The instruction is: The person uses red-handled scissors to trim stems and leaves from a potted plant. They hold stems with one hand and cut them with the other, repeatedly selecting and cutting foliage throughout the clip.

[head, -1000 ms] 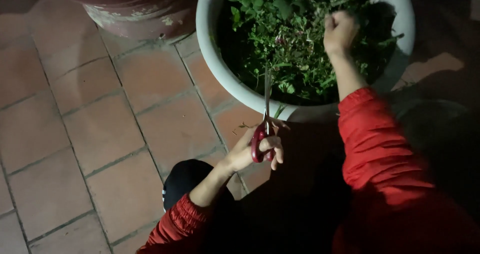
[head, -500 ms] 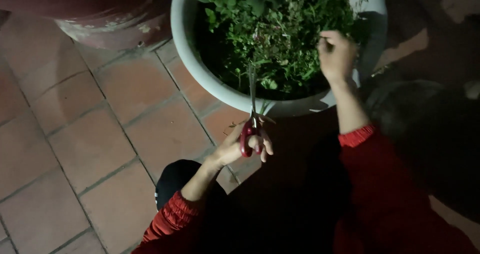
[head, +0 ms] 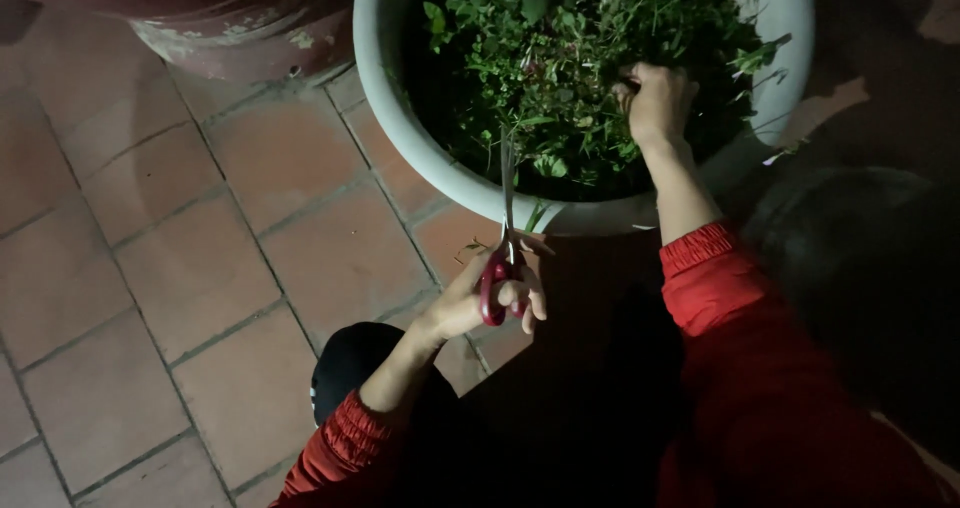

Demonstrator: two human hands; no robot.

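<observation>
My left hand (head: 480, 298) was closed through the red loops of the scissors (head: 503, 243), fingers curled around the handles, and the blades — nearly together, as far as I could tell — pointed up over the near rim of the pale round planter (head: 400, 138) into the leaves. My right hand (head: 655, 103) was bunched into a fist around some stems of the green plant (head: 560, 58) deep inside the planter — what exactly it pinched I could not make out. Both arms wore red sleeves (head: 740, 338). Under the planter lay terracotta floor tiles (head: 150, 268), and a reddish-brown pot (head: 220, 18) stood just beside it at upper left.
</observation>
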